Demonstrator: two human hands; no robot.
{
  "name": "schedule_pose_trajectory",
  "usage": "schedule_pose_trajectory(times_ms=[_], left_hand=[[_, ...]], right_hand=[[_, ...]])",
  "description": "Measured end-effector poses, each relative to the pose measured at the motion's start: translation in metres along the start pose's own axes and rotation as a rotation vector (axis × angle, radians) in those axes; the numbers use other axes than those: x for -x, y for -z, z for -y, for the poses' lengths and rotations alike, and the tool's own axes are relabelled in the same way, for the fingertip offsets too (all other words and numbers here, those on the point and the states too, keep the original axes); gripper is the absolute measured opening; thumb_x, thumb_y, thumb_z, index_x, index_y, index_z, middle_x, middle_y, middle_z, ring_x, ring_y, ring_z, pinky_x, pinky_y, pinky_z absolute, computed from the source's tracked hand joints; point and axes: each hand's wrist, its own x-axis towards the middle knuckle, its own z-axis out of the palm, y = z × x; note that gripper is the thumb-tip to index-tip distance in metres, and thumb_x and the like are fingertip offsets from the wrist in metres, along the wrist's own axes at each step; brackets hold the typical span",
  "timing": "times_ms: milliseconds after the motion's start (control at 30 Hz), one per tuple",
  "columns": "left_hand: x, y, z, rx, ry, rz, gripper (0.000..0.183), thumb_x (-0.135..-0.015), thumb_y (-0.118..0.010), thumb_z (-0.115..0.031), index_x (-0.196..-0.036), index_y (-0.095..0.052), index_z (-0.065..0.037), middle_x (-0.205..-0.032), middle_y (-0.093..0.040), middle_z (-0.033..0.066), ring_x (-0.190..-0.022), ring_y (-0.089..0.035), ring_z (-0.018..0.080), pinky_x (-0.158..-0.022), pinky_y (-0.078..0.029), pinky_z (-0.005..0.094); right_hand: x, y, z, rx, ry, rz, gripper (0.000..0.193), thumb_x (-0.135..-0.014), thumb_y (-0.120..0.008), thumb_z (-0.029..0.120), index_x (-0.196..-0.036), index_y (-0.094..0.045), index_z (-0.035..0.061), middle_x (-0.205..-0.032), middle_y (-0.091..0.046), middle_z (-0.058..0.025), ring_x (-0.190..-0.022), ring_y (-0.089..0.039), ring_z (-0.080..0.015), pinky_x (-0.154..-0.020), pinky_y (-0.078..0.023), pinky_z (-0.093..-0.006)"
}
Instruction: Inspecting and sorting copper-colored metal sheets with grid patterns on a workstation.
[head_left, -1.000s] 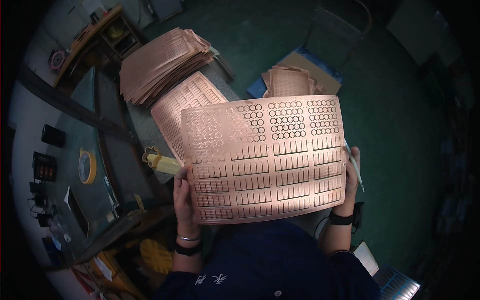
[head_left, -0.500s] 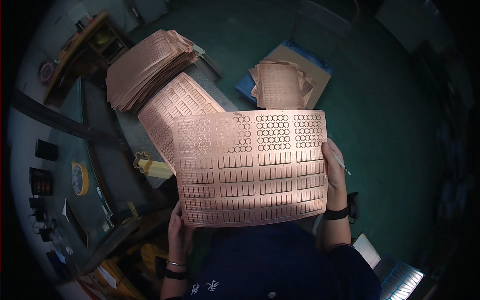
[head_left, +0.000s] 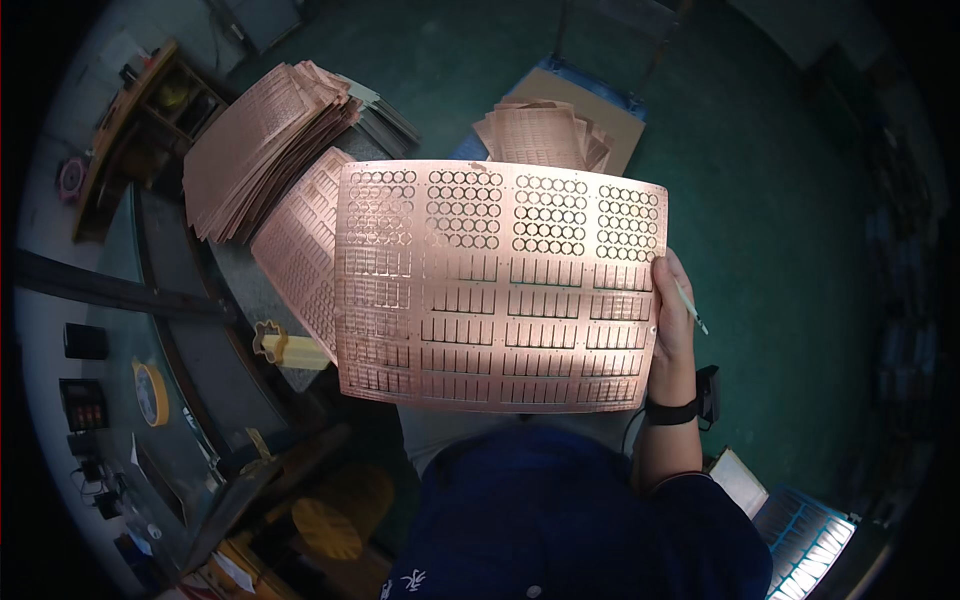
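A large copper-coloured panel [head_left: 470,335], cut with rows of rings and comb-like slots, is held up in front of my body. My right hand [head_left: 677,310] grips its right edge, thumb on the front face. A thin pale pen-like stick [head_left: 692,310] juts out from the same hand. My left hand does not show. Behind the held panel, to the left, lies another copper panel [head_left: 295,240], partly covered by it. Beyond that, a thick leaning stack of copper panels [head_left: 255,150] rests on a grey surface.
Farther off, a smaller pile of copper panels [head_left: 535,135] sits on cardboard [head_left: 592,115] over a blue base. At left are a yellow notched piece [head_left: 290,347], a yellow tape roll [head_left: 151,393] and a glass-topped bench [head_left: 120,345]. A blue-and-silver rack-like item [head_left: 805,545] stands lower right.
The held panel has risen toward the far side and covers more of the smaller pile. My left hand has gone from its lower left corner, while my right hand keeps its grip.
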Motion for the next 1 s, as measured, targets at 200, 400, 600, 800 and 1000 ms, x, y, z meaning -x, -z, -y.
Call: schedule_pose_trajectory(times_ms=[200,400,600,800,1000], left_hand=[[-0.003,-0.011,-0.015,-0.046,-0.001,0.024,0.038,-0.091,-0.048,-0.036,-0.107,-0.053,-0.002,-0.101,-0.057,0.0087,-0.085,-0.055,0.0182,-0.079,-0.046,0.032],[-0.006,-0.013,-0.021,-0.076,0.005,0.034,0.037,-0.091,-0.048,-0.035,-0.106,-0.053,-0.002,-0.099,-0.057,0.0086,-0.084,-0.055,0.018,-0.078,-0.046,0.0317],[-0.009,-0.016,-0.026,-0.103,0.009,0.047,0.036,-0.091,-0.048,-0.035,-0.104,-0.053,-0.002,-0.098,-0.057,0.0085,-0.083,-0.055,0.0178,-0.077,-0.046,0.0314],[-0.01,-0.018,-0.029,-0.125,0.013,0.056,0.035,-0.091,-0.048,-0.034,-0.103,-0.053,-0.001,-0.097,-0.057,0.0083,-0.082,-0.055,0.0176,-0.076,-0.047,0.0311],[-0.011,-0.018,-0.032,-0.149,0.022,0.065,0.034,-0.091,-0.048,-0.033,-0.102,-0.054,-0.001,-0.095,-0.057,0.0082,-0.081,-0.055,0.0174,-0.076,-0.047,0.0308]], right_hand=[[-0.003,-0.003,-0.001,-0.014,-0.006,-0.032,0.033,-0.094,-0.046,0.017,-0.117,-0.046,-0.0067,-0.109,-0.059,-0.0166,-0.095,-0.062,-0.0181,-0.081,-0.051,-0.0282],[-0.003,0.003,-0.002,-0.026,0.004,-0.015,0.031,-0.095,-0.044,0.015,-0.117,-0.046,-0.0064,-0.108,-0.059,-0.0167,-0.094,-0.062,-0.0182,-0.08,-0.052,-0.0282],[-0.004,0.006,-0.003,-0.016,0.011,-0.028,0.031,-0.094,-0.044,0.015,-0.117,-0.047,-0.006,-0.108,-0.06,-0.016,-0.092,-0.062,-0.0173,-0.079,-0.053,-0.0278],[-0.003,0.004,-0.002,-0.022,0.013,-0.038,0.032,-0.094,-0.046,0.016,-0.117,-0.047,-0.0057,-0.107,-0.06,-0.0155,-0.092,-0.063,-0.0171,-0.079,-0.053,-0.0277],[-0.003,0.008,-0.003,-0.005,0.013,-0.016,0.031,-0.094,-0.045,0.017,-0.116,-0.047,-0.0054,-0.107,-0.06,-0.0153,-0.092,-0.062,-0.0165,-0.078,-0.052,-0.0265]])
